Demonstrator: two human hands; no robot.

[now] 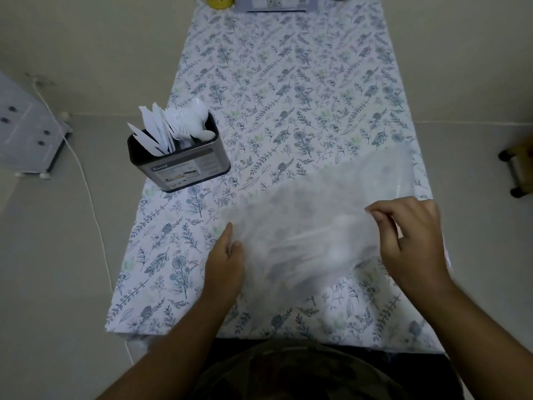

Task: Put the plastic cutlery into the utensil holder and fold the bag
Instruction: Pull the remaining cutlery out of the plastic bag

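A clear plastic bag [314,215] lies blurred across the near right of the flower-patterned table [282,88]. My left hand [227,261] pinches the bag's left edge. My right hand [412,238] pinches its right side, fingers curled. Faint white shapes show through the bag; I cannot tell what they are. A black and silver utensil holder [184,166] stands at the table's left edge, filled with white plastic cutlery [176,125] standing upright.
A yellow object [219,0] and a white box [271,2] sit at the table's far end. A white cord [86,183] runs along the floor on the left beside a pale cabinet [26,131]. A wheeled stand [519,168] is on the right.
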